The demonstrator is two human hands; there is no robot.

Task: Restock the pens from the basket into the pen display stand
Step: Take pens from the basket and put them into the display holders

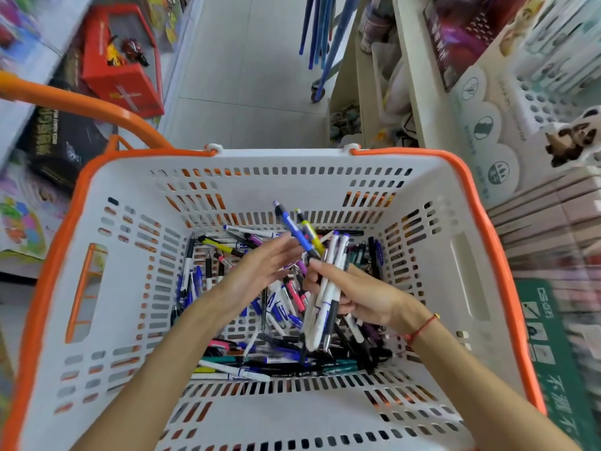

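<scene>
A white plastic basket (pixel 325 177) with an orange rim fills the lower view, and several loose pens (pixel 276 356) lie on its bottom. My right hand (pixel 367 297) grips a bundle of pens (pixel 325 288), mostly white ones, with a blue pen (pixel 292 229) and a yellow pen (pixel 307 229) sticking up out of it. My left hand (pixel 260 268) reaches with straight fingers toward the blue pen and touches the bundle. The white perforated pen display stand (pixel 540 102) stands on the shelf at the upper right.
An orange basket handle (pixel 81 105) arcs at the upper left. A red toy box (pixel 123 60) and other boxes stand on the left. Shelving (pixel 406 76) with goods runs along the right, a plush toy (pixel 572 138) beside the stand. Grey floor tiles (pixel 253 76) lie ahead.
</scene>
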